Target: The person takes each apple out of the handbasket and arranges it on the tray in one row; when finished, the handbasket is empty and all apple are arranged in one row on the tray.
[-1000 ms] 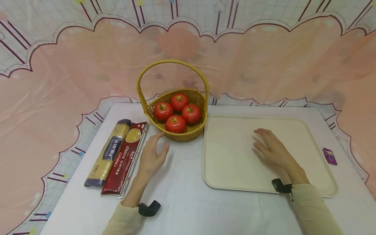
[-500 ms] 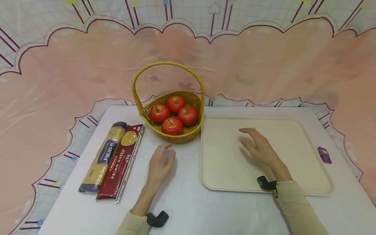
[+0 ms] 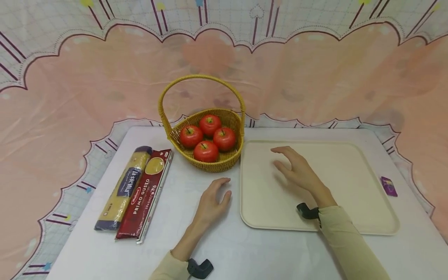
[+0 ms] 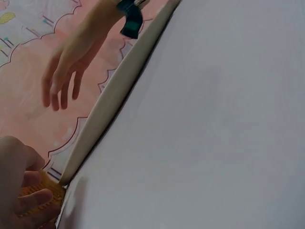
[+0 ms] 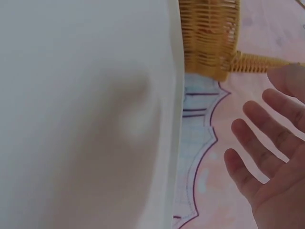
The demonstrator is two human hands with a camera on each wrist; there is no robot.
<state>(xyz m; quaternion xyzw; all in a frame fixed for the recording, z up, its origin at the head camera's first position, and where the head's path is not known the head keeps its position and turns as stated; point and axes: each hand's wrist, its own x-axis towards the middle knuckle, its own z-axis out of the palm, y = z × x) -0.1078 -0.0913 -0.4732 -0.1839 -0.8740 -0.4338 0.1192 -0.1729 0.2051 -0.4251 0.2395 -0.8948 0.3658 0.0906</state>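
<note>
In the head view, both grips are empty, so the step in hand seems to be a reach or a pause, with nothing taken up. The left-hand grip (image 3: pixel 210 204) hangs loosely open, thumb apart from the bent fingers, over the smooth white worktop (image 3: pixel 266 256) in front of the basket (image 3: pixel 210 168). The right-hand grip (image 3: pixel 295 167), equally relaxed, hovers above the cream tray (image 3: pixel 357 190), a flat, probably rigid slab with rounded corners and a low rim. The basket stands just left of the tray, golden wicker with a tall arched handle, holding four glossy red apples (image 3: pixel 205 151). Farther left lie a long yellow-and-blue pasta pack (image 3: pixel 122 190) and a flat red spaghetti packet (image 3: pixel 144 194) in shiny film; right of the tray is a small purple sachet (image 3: pixel 389 186).

The left wrist view shows the left fingers partly bent, basket weave behind them, and the other grip's fingers drooping.

The right wrist view shows spread fingers holding nothing and a soft shadow on the matte tray. Any pick-up would call for moving in and closing the fingers.
</note>
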